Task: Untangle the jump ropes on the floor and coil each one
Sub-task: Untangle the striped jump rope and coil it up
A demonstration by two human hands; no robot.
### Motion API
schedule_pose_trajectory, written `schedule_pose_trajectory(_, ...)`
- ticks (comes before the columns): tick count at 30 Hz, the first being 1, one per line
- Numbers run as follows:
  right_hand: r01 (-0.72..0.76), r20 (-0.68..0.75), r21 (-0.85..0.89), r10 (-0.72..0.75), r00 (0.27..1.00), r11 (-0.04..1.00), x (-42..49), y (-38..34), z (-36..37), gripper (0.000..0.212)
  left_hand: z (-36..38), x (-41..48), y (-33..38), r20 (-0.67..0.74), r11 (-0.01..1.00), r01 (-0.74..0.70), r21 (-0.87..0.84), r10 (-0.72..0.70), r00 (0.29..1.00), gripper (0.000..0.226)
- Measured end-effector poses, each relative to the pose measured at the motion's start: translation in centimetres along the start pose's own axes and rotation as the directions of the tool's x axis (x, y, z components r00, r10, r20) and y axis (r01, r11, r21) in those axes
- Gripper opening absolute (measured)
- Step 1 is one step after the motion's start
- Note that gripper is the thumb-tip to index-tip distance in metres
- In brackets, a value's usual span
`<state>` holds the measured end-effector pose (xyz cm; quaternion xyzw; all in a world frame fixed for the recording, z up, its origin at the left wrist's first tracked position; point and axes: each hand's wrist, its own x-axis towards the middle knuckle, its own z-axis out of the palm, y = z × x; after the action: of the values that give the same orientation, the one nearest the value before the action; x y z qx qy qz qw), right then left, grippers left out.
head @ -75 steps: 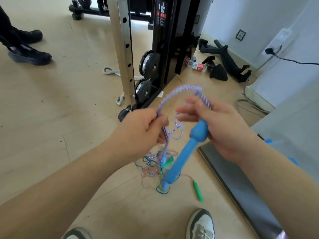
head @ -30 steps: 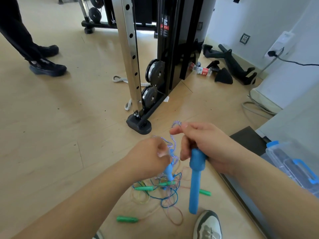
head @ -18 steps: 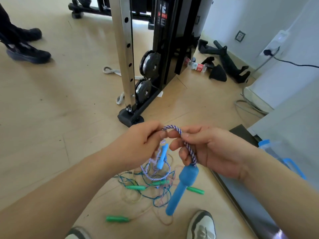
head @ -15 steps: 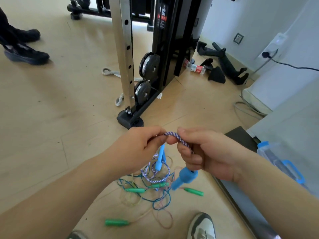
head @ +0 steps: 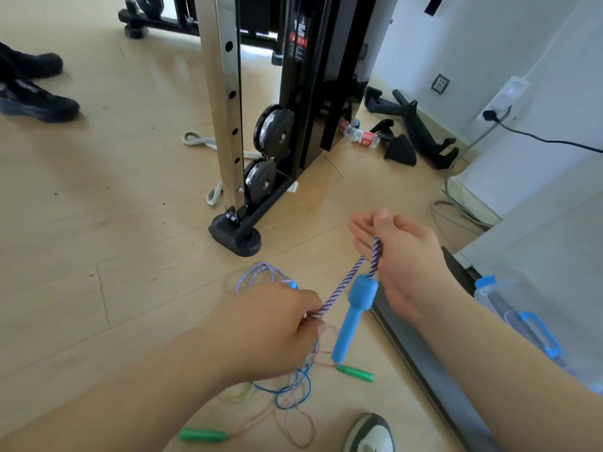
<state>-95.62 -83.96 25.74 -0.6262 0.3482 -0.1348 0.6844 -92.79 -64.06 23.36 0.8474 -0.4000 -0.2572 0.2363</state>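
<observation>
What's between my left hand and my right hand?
In the head view, a taut stretch of striped rope runs from left hand to right hand.

hands drawn apart, rope pulled straight

the left hand and right hand, pinched close together half a second ago, now sit apart with the braided rope taut between them. the blue handle hangs straighter under the right hand, and loose loops now rise beyond the left.
</observation>
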Motion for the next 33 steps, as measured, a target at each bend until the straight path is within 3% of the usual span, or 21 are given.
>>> schedule_pose_trajectory(2, 0.133, 0.004, -0.332, -0.14, 0.99, 0.934, 0.0, 0.4, -0.7, 0.022, -1.2, -0.5, 0.8, -0.011, 0.984, -0.047, -0.172, 0.045, 0.999, 0.037)
schedule_pose_trajectory(4, 0.221, 0.107, -0.445, -0.193, 0.975, 0.868, -0.1, 0.7, -1.3, 0.02, -2.5, -0.8, 1.3, -0.114, 0.897, -0.087, -0.433, 0.041, 0.993, 0.028)
schedule_pose_trajectory(7, 0.261, 0.287, -0.394, -0.151, 0.946, 0.882, -1.1, 1.0, -1.0, 0.02, -3.9, -0.6, 1.0, -0.361, 0.81, -0.196, -0.552, -0.02, 0.932, 0.019)
schedule_pose_trajectory(9, 0.226, 0.401, -0.307, -0.09, 0.912, 0.925, -2.1, 0.8, -0.4, 0.022, -4.3, -0.2, 0.3, -0.495, 0.833, -0.236, -0.501, -0.053, 0.867, 0.019)
schedule_pose_trajectory(12, 0.127, 0.547, -0.225, 0.017, 0.837, 0.966, -3.5, 0.4, 0.7, 0.033, -4.4, 0.5, -0.9, -0.573, 0.884, -0.161, -0.44, -0.138, 0.808, 0.02)
schedule_pose_trajectory(14, 0.045, 0.58, -0.16, 0.057, 0.813, 0.986, -4.0, 0.1, 1.2, 0.041, -4.1, 0.7, -1.7, -0.528, 0.888, -0.09, -0.451, -0.184, 0.829, 0.024)
schedule_pose_trajectory(17, -0.08, 0.549, -0.038, 0.087, 0.831, 0.996, -4.6, -0.5, 1.8, 0.038, -3.3, 0.8, -1.7, -0.3, 0.901, 0.066, -0.429, -0.211, 0.93, 0.032)
schedule_pose_trajectory(20, -0.25, 0.508, 0.144, 0.146, 0.849, 0.957, -4.7, -0.9, 2.1, 0.036, -1.9, 0.7, -0.6, -0.106, 0.901, 0.156, -0.406, -0.216, 0.971, 0.03)
schedule_pose_trajectory(23, -0.248, 0.438, 0.277, 0.108, 0.893, 0.929, -4.1, -0.6, 2.2, 0.032, -0.6, 0.6, 0.1, -0.009, 0.972, 0.158, -0.175, -0.162, 0.987, 0.026)
schedule_pose_trajectory(25, -0.125, 0.336, 0.18, 0.058, 0.94, 0.976, -3.4, 0.2, 1.8, 0.031, 0.0, 0.2, 0.6, 0.05, 0.986, 0.122, -0.116, -0.117, 0.992, 0.029)
schedule_pose_trajectory(27, 0.055, 0.258, -0.112, -0.024, 0.966, 0.992, -2.9, 0.7, 1.4, 0.028, 0.2, -0.1, 1.2, 0.075, 0.994, 0.07, -0.086, -0.064, 0.995, 0.032)
schedule_pose_trajectory(28, 0.16, 0.247, -0.32, -0.081, 0.966, 0.934, -2.7, 0.9, 1.1, 0.027, 0.0, -0.2, 1.3, 0.062, 0.996, 0.042, -0.077, -0.037, 0.997, 0.032)
schedule_pose_trajectory(30, 0.33, 0.304, -0.625, -0.17, 0.938, 0.708, -2.4, 1.1, 0.4, 0.029, -1.1, -0.3, 1.2, -0.006, 0.995, 0.0, -0.097, 0.0, 1.0, 0.026)
schedule_pose_trajectory(31, 0.379, 0.329, -0.675, -0.202, 0.923, 0.633, -2.3, 1.1, 0.2, 0.029, -1.8, -0.4, 1.0, -0.056, 0.987, -0.01, -0.162, 0.001, 0.998, 0.022)
schedule_pose_trajectory(33, 0.411, 0.342, -0.681, -0.233, 0.91, 0.607, -2.3, 0.9, -0.1, 0.025, -3.3, -0.6, 0.9, -0.165, 0.923, -0.047, -0.381, -0.018, 0.986, 0.017)
